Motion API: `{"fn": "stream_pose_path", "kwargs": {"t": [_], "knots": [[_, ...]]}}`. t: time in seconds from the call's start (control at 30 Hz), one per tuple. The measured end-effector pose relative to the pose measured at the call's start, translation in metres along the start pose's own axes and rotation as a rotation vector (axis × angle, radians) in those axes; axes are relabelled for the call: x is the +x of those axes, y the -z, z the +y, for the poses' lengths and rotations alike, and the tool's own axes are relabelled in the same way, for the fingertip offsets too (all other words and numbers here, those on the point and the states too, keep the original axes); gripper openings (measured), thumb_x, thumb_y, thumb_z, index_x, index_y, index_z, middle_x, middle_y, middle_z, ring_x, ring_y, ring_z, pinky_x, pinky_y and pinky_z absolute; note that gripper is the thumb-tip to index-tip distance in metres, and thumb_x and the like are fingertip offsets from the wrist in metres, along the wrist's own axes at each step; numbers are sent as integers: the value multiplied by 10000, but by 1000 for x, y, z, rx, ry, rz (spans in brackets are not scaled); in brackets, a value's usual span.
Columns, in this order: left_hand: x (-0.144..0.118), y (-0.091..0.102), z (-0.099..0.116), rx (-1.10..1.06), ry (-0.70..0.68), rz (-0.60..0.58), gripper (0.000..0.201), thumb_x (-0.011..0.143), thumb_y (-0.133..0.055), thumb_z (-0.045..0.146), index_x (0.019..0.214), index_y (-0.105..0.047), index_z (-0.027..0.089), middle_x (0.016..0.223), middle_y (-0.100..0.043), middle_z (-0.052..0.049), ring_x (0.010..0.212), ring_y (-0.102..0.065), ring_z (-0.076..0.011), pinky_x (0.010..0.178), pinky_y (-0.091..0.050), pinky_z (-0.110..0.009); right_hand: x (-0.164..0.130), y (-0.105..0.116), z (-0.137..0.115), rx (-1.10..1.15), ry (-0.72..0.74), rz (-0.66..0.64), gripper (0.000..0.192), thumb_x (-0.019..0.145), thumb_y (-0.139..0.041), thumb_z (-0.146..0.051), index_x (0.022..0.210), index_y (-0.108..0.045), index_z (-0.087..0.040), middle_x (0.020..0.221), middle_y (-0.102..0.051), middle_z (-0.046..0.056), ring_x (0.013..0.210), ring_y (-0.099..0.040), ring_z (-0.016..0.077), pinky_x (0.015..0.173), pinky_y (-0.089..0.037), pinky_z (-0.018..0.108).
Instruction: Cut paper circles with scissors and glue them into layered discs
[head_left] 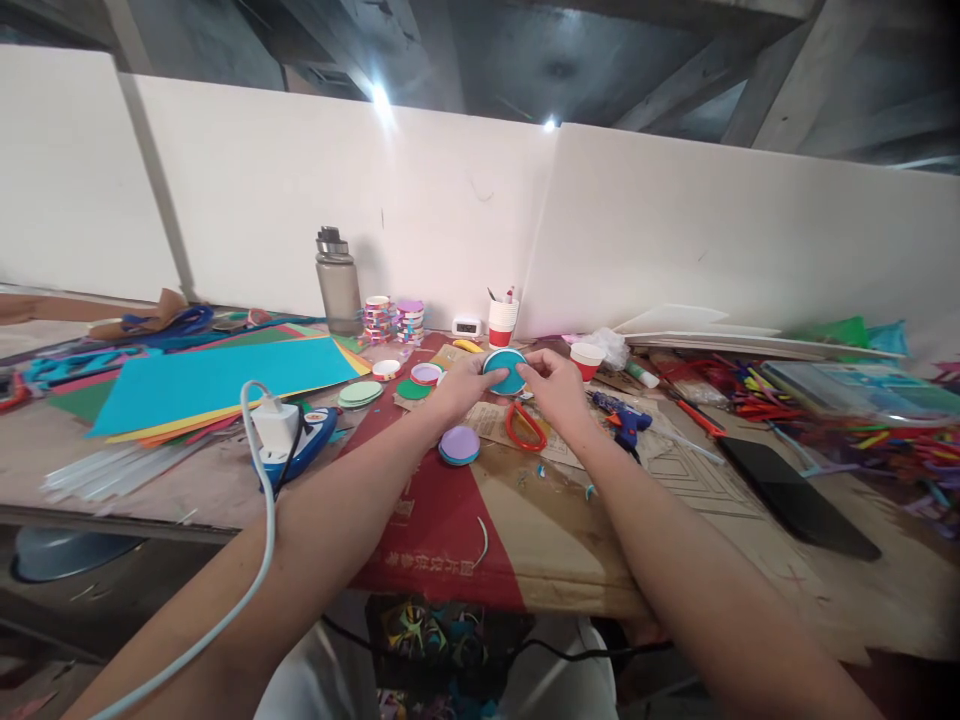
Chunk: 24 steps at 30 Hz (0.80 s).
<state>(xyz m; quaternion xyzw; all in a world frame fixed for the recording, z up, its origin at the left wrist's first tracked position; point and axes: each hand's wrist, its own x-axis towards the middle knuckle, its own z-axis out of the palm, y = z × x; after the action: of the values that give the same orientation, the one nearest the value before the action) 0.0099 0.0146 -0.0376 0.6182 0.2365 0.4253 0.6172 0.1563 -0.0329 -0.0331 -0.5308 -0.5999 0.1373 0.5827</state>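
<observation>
Between my two hands is a round blue disc with a white rim (505, 372), raised a little above the work surface. My left hand (459, 386) grips its left edge, the thumb lying over the blue face. On the opposite edge, the fingers of my right hand (555, 385) pinch the rim. Just below lie orange-handled scissors (526, 427), and a small stack of discs with a lilac top (459, 445) sits to their left. Pale green discs (360, 394), a green disc (412, 389) and a white-rimmed lilac disc (426, 373) are left of my hands.
Coloured paper sheets (225, 385) and a plugged-in power strip (307, 445) with a white cable lie left. Behind stand a bottle (338, 285), stacked decorated rings (410, 322) and paper cups (502, 325). A blue glue gun (626, 420) and a black phone (799, 495) lie right.
</observation>
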Motion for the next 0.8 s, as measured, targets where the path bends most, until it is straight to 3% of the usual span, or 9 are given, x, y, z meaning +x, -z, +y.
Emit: {"fn": "stream_pose_path", "kwargs": {"t": [0.13, 0.23, 0.33, 0.43, 0.53, 0.63, 0.8], "knots": [[-1, 1, 3, 50, -6, -29, 388, 663, -820, 350, 955, -700, 125, 812, -724, -73, 677, -677, -187, 572, -538, -274, 0, -1, 1, 81, -45, -35, 175, 728, -615, -371, 731, -613, -196, 671, -643, 10, 603, -556, 158, 578, -477, 306], [0, 6, 12, 4, -31, -27, 365, 673, -813, 364, 933, -706, 132, 760, -720, -63, 677, -686, -191, 555, -531, -258, 1, -1, 4, 156, -6, -57, 279, 770, -615, -428, 907, -633, -186, 784, -653, 23, 669, -571, 156, 613, -487, 302], [3, 21, 31, -116, -120, 160, 348, 673, -810, 340, 920, -687, 128, 771, -725, -59, 745, -707, -204, 546, -523, -226, 0, 0, 5, 130, 80, -50, 376, 830, -574, -461, 1094, -599, -194, 895, -638, 39, 781, -577, 167, 683, -494, 312], [3, 38, 53, -336, -183, 359, 285, 772, -709, 293, 1011, -658, 147, 855, -738, -61, 875, -716, -207, 567, -516, -202, -3, -1, 3, -3, 159, -89, 362, 848, -574, -430, 1125, -590, -198, 958, -626, 57, 806, -565, 173, 712, -486, 325], [0, 46, 66, -547, -159, 503, 235, 870, -557, 244, 1074, -633, 153, 856, -737, -37, 860, -706, -146, 512, -468, -155, -10, -8, 2, -133, 253, -181, 353, 842, -596, -398, 1135, -597, -201, 1021, -616, 77, 842, -564, 188, 747, -489, 352], [-2, 40, 61, -630, -124, 543, 258, 882, -497, 202, 1106, -604, 131, 824, -731, -35, 723, -690, -101, 439, -406, -140, -17, -17, 6, -213, 291, -254, 340, 850, -597, -381, 1139, -604, -203, 1019, -621, 84, 883, -565, 205, 805, -487, 387], [1, 16, 43, -517, -55, 494, 229, 811, -586, 186, 1031, -594, 123, 843, -728, -75, 725, -717, -158, 380, -310, -161, -21, -26, 16, -289, 244, -251, 307, 830, -619, -317, 1107, -624, -185, 969, -631, 82, 889, -570, 212, 849, -482, 411]]}}
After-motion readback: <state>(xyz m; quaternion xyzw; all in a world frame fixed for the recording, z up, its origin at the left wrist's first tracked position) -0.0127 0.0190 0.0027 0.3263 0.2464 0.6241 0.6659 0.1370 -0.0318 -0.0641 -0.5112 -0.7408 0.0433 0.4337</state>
